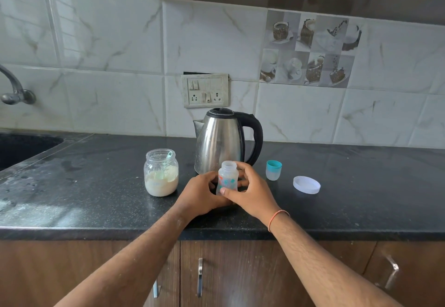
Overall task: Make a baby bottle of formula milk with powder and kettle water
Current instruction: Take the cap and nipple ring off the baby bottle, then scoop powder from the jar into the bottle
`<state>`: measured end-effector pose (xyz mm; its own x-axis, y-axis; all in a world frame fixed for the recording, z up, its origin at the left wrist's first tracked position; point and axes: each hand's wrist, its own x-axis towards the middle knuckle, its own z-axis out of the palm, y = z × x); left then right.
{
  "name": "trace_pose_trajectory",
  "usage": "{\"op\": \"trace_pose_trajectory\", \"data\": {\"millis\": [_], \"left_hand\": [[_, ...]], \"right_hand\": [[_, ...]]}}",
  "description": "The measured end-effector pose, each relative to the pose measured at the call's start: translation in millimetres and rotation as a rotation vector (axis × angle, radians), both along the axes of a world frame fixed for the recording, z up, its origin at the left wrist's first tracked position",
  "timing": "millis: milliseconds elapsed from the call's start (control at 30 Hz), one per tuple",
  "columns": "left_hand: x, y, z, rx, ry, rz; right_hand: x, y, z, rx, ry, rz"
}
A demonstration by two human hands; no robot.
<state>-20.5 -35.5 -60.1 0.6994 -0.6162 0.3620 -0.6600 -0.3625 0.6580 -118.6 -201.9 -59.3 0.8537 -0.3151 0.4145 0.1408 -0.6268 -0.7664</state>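
Observation:
A small clear baby bottle with coloured print stands upright and uncapped on the black counter, in front of the steel kettle. My left hand wraps its left side and my right hand wraps its right side, thumb across the front. An open glass jar of cream powder, with a pale green scoop inside, stands to the left. The bottle's teal-ringed cap and a white jar lid lie to the right.
A dark sink with a tap sits at the far left. A switch and socket plate is on the tiled wall behind the kettle. Wooden cabinet doors with metal handles run below the counter edge.

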Motion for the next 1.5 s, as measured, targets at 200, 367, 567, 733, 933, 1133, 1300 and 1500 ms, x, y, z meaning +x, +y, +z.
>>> {"op": "trace_pose_trajectory", "data": {"millis": [200, 367, 567, 733, 933, 1133, 1300, 1500], "left_hand": [[-17.0, 8.6, 3.0, -0.049, -0.069, 0.017], [-32.5, 36.9, 1.6, -0.097, -0.403, 0.153], [-11.5, 84.3, 7.7, -0.337, -0.384, 0.504], [25.9, 102.9, 1.2, -0.395, 0.087, 0.543], [35.9, 100.4, -5.4, -0.296, 0.209, 0.443], [29.6, 102.9, -4.7, -0.312, 0.094, 0.310], [21.8, 101.2, -0.1, -0.256, -0.038, 0.214], [20.4, 100.8, 0.1, -0.219, -0.099, 0.135]], "right_hand": [[-3.7, 4.8, 5.3, 0.022, 0.044, -0.001], [-4.4, 6.0, 5.8, 0.018, 0.056, 0.025], [-7.0, 4.1, 4.7, 0.016, 0.042, 0.037], [-4.1, 3.6, 0.0, -0.054, 0.037, 0.029], [-11.5, 14.6, 3.2, -0.346, -0.264, -0.148], [-3.4, 43.4, 33.4, -0.665, -0.442, -0.178], [10.0, 77.5, 66.8, -0.944, -0.387, -0.146], [12.4, 96.5, 92.4, -0.975, 0.038, -0.077]]}}
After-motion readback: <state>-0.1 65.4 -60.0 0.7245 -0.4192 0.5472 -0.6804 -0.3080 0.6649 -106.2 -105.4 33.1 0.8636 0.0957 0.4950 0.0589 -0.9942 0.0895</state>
